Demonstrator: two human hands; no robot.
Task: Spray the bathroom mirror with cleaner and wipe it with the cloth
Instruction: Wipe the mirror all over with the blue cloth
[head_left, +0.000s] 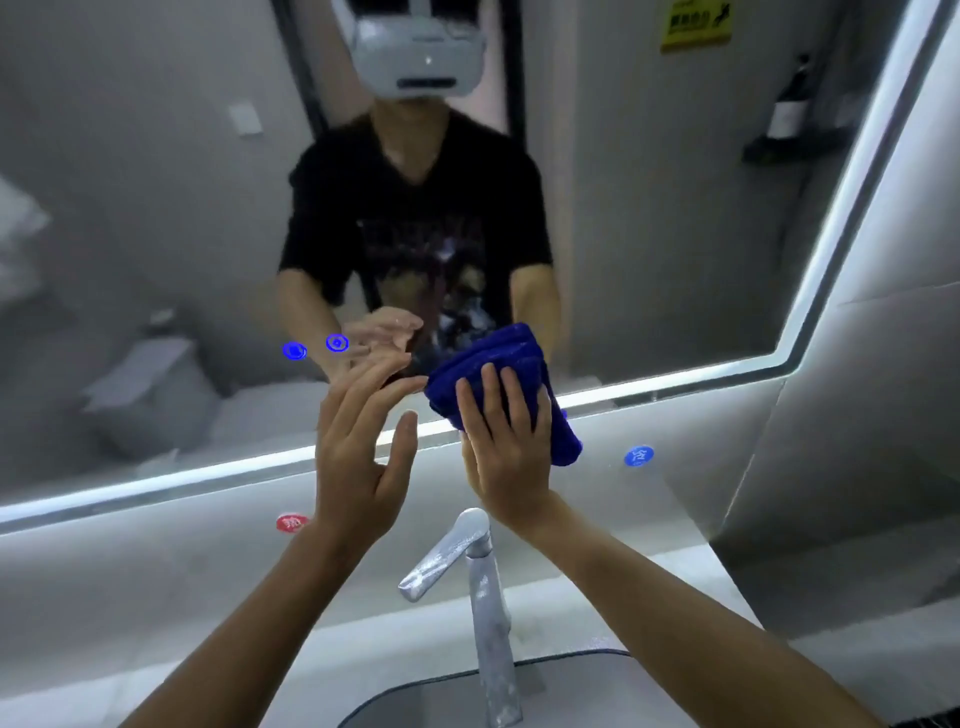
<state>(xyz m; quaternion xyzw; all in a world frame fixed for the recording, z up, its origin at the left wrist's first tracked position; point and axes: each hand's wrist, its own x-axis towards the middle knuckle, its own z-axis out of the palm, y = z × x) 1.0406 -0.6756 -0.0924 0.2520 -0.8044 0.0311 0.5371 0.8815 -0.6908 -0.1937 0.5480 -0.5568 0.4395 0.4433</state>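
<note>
The bathroom mirror (649, 218) fills the upper view, with a lit strip along its lower and right edges. A folded blue cloth (506, 364) lies flat against the mirror's lower edge. My right hand (511, 457) presses on it with fingers spread over the cloth. My left hand (358, 457) is raised beside it, fingers apart and empty, its fingertips close to the glass and to the cloth's left corner. No spray bottle is in view.
A chrome tap (480, 582) rises below my hands over the dark rim of the basin (431, 688). Blue touch icons (639, 456) and a red one (292, 523) sit on the mirror's lower band. A tiled wall (883, 467) stands to the right.
</note>
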